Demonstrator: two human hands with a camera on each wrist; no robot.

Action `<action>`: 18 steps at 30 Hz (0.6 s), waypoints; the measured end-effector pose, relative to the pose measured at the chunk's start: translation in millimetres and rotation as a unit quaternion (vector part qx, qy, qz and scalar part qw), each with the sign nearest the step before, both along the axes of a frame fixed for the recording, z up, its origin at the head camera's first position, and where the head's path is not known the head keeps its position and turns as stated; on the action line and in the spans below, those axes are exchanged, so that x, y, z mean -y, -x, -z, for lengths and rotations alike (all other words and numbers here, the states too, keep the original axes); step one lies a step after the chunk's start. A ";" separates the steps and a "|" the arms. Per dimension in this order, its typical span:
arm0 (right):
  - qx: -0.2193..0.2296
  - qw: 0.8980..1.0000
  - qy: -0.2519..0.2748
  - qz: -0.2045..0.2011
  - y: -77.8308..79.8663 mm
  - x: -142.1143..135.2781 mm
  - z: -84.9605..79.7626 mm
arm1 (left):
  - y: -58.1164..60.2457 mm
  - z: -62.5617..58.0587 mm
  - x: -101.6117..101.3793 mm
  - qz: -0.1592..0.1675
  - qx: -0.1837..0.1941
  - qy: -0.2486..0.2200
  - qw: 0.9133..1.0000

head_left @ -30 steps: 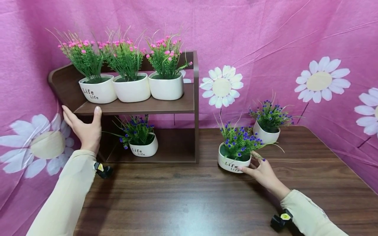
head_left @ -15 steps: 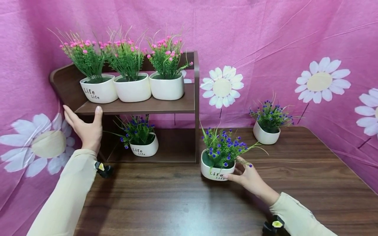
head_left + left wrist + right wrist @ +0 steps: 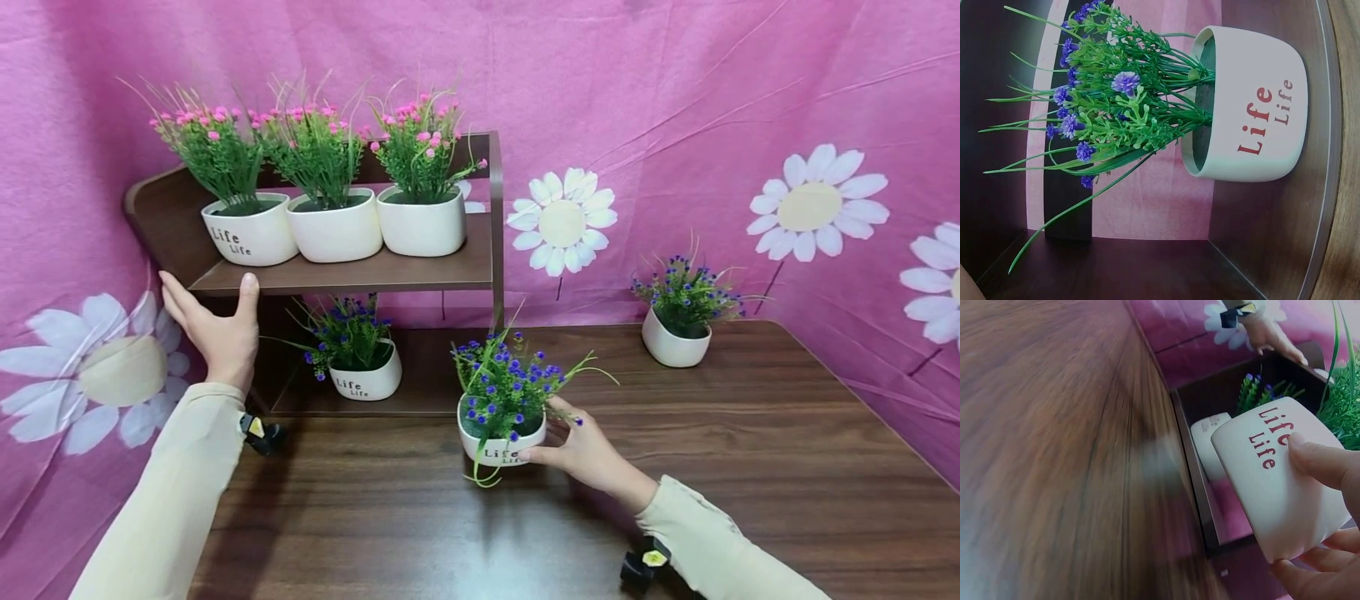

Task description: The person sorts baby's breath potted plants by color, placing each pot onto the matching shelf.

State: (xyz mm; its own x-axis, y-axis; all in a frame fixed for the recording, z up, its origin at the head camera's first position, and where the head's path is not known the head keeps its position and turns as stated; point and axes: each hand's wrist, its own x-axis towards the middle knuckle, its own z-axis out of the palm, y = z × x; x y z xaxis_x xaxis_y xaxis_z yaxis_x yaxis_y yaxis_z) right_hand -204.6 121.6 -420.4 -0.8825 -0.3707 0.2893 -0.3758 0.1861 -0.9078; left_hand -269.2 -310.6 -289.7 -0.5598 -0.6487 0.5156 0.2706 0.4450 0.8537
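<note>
My right hand (image 3: 588, 454) grips a white "Life" flowerpot (image 3: 501, 448) with blue-purple artificial flowers, thumb on the front and fingers round its side. The pot is held off the table, in front of the right end of the dark brown two-tier shelf (image 3: 360, 279). In the right wrist view the same flowerpot (image 3: 1285, 481) fills the grasp. My left hand (image 3: 221, 333) rests against the shelf's left side, its fingers straight and its thumb at the upper board's front edge. On the lower tier, near that hand, stands another purple-flowered pot (image 3: 1254, 106).
Three white pots with pink flowers (image 3: 333, 225) stand in a row on the upper tier. A further purple-flowered pot (image 3: 677, 340) sits at the back of the wooden table (image 3: 720, 417). A pink daisy-print cloth (image 3: 637, 100) hangs behind.
The right hand has carried the purple-flowered pot leftwards and a little nearer, from beside the back pot to in front of the shelf. The left hand stays where it was.
</note>
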 end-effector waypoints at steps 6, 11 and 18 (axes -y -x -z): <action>0.032 0.999 0.021 -0.032 5.3 23.9 2.3 | 0.0 -0.1 0.0 0.000 -0.002 -0.005 1.000; 0.014 0.999 0.009 -0.050 8.8 44.6 4.5 | -0.2 -0.1 -0.1 0.001 -0.003 -0.003 1.000; 0.014 0.999 -0.025 -0.026 12.3 70.3 4.5 | -0.6 -0.2 -1.2 0.000 -0.003 -0.004 1.000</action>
